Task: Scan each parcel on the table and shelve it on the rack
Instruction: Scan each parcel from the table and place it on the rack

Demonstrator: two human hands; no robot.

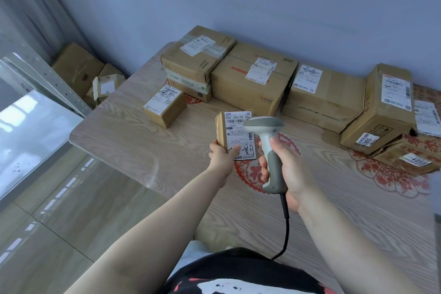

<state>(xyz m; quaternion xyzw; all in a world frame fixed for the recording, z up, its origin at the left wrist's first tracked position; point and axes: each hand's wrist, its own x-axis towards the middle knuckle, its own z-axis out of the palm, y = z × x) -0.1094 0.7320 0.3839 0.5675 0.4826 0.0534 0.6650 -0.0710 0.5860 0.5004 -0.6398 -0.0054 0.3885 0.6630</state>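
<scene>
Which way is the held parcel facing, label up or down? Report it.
Label up, towards the camera: the small parcel in the left hand shows its printed barcode label, beside the scanner.

The table was pale wood-grain with a matt finish. The parcels, like the small parcel, were brown cardboard with white paper labels. The scanner was smooth grey-and-white plastic. The rack was pale painted metal; the floor glossy tile.

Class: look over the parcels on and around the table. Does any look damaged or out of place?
Yes. The flat box at the table's right edge is crushed under a taller box. Past the table's left end, a small white-labelled carton lies with torn flaps among boxes low by the wall.
</scene>
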